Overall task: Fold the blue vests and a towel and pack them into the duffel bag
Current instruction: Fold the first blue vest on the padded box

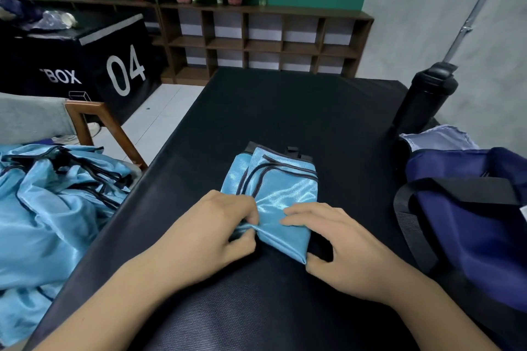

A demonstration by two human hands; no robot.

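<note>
A light blue vest (pixel 281 188) with dark trim lies folded into a narrow packet on the black mat (pixel 285 111). My left hand (pixel 216 232) pinches its near left edge between thumb and fingers. My right hand (pixel 339 248) grips the near right corner, fingers on top and thumb at the corner below. A navy duffel bag (pixel 473 225) with black straps sits open at the right edge of the mat. A pale lilac towel (pixel 436 139) lies behind the bag. A heap of loose blue vests (pixel 48 208) lies at the left.
A black bottle (pixel 422 100) stands at the mat's far right corner. A wooden chair frame (pixel 99 128) stands to the left behind the heap. A black box marked 04 (pixel 85 65) and a low wooden shelf (pixel 256 40) with potted plants stand farther back.
</note>
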